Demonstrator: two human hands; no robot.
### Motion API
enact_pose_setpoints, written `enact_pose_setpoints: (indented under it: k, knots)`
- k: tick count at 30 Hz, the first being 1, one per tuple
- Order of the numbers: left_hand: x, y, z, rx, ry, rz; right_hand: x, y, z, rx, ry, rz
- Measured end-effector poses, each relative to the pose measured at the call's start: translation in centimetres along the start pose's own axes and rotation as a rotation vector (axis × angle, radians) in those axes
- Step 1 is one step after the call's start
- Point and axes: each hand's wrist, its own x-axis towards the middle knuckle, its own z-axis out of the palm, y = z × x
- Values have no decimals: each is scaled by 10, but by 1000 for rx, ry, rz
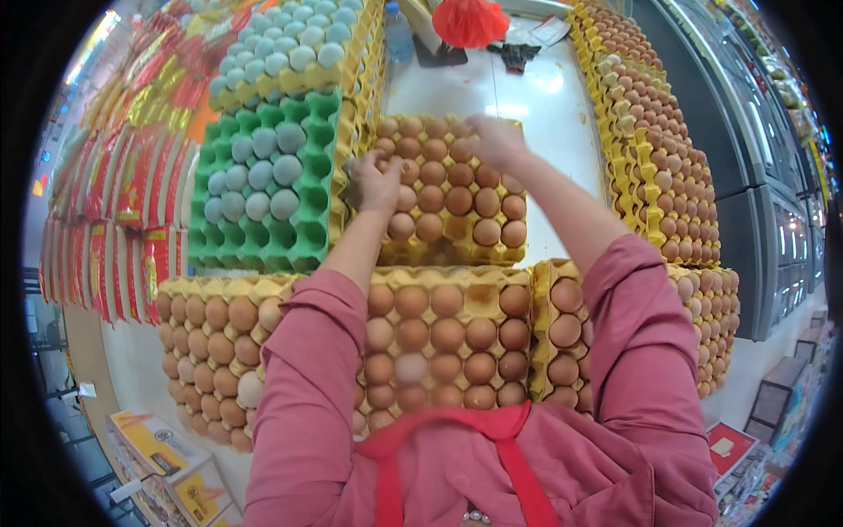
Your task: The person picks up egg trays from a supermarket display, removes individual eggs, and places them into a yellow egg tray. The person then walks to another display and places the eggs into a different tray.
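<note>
A yellow egg tray (459, 227) filled with brown eggs (459, 200) lies in front of me, with one bare cup in its near row. My left hand (377, 181) is over the tray's left side, fingers curled at the eggs there; whether it grips one is hidden. At the tray's far right corner is my right hand (495, 141), blurred, its fingertips down by the back-row eggs. Left of my left hand, a green egg tray (263, 238) holds pale bluish eggs (261, 175) in its middle cups.
Stacked trays of brown eggs (448, 334) stand nearest my body, with more along the right (685, 204). Pale blue eggs (283, 46) fill a stack at the back left. Red packaged bags (125, 178) are piled at far left. Behind lie a water bottle (398, 33) and a red bag (469, 21).
</note>
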Motion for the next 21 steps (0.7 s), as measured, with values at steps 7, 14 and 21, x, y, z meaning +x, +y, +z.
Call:
enact_pose_setpoints:
  k: [7,14,21]
  knots:
    - [2,6,2,-108,35,-209,-39,59,-3,186,42,542]
    - [6,29,-14,-18,-255,-588,-58,68,9,700,-309,729]
    - [32,1,2,-157,-359,-747,-59,63,18,988,-274,762]
